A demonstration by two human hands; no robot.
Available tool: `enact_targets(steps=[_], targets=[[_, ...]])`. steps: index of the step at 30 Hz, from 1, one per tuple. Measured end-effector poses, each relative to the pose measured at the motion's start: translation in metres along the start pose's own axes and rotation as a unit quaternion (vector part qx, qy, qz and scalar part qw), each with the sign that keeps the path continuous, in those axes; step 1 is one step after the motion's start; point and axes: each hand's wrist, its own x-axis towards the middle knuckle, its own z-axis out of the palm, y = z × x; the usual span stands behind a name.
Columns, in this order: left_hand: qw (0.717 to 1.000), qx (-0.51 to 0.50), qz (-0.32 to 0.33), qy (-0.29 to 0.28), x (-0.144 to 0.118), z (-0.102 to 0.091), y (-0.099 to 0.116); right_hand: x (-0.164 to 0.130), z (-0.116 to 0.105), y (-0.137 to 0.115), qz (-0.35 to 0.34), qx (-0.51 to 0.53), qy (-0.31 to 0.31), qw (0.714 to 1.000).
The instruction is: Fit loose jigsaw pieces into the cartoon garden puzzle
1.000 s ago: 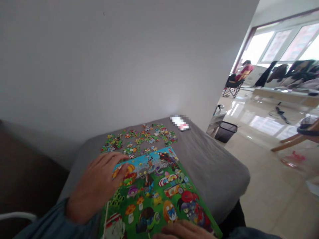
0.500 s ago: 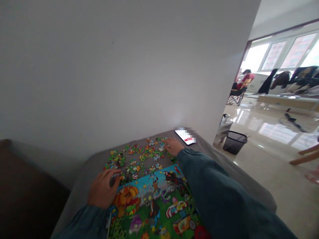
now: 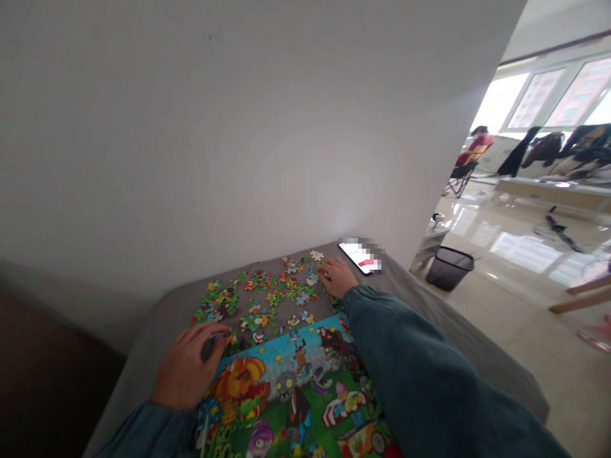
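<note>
A bright cartoon puzzle board (image 3: 296,394) lies on the grey-covered table (image 3: 429,331) in front of me. Beyond its far edge, several small loose puzzle pieces (image 3: 260,296) are scattered across the cloth. My left hand (image 3: 186,372) rests on the board's far left corner, fingers curled at its edge. My right hand (image 3: 337,277) is stretched out to the right end of the loose pieces, fingers down on them; whether it grips one is hidden. A phone (image 3: 360,256) with a lit screen lies just beyond that hand.
A white wall rises straight behind the table. To the right the floor opens into a bright room with a black waste bin (image 3: 449,267), a small side table (image 3: 432,232), a folding chair (image 3: 461,178) and a wooden chair leg (image 3: 580,299).
My right hand left the board's near edge and reached out to the loose pieces by the phone. My left hand slid to the board's far left corner. The view tilted slightly.
</note>
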Motion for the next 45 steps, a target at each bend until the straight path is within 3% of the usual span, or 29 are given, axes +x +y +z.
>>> enact_targets(steps=[4, 12, 19, 24, 29, 35, 41, 45], targets=[[1.0, 0.001, 0.003, 0.004, -0.001, -0.002, 0.0, -0.007, 0.002, -0.007, -0.119, -0.017, -0.019, 0.993], [1.0, -0.017, 0.012, 0.007, -0.002, -0.002, 0.006, -0.012, 0.002, -0.009, -0.091, -0.036, -0.03, 0.995], [1.0, -0.024, 0.019, 0.006, -0.003, 0.003, 0.004, 0.037, -0.001, 0.008, 0.036, -0.004, -0.043, 0.998], [0.999, -0.031, 0.022, 0.01, -0.002, 0.008, 0.001, 0.079, 0.013, 0.018, 0.105, -0.028, -0.055, 0.993], [0.999, -0.043, 0.028, 0.019, -0.003, 0.008, 0.003, 0.094, 0.027, 0.013, 0.142, -0.037, -0.045, 0.988], [0.998, -0.055, 0.031, 0.019, -0.002, 0.004, 0.006, 0.088, 0.021, 0.009, 0.089, -0.042, -0.05, 0.994], [0.997, -0.069, 0.036, 0.027, -0.002, 0.005, 0.007, 0.068, -0.001, 0.014, -0.034, -0.051, -0.112, 0.992], [0.997, -0.064, 0.04, 0.027, -0.001, 0.005, 0.008, 0.062, -0.013, 0.02, -0.035, -0.06, -0.108, 0.992]])
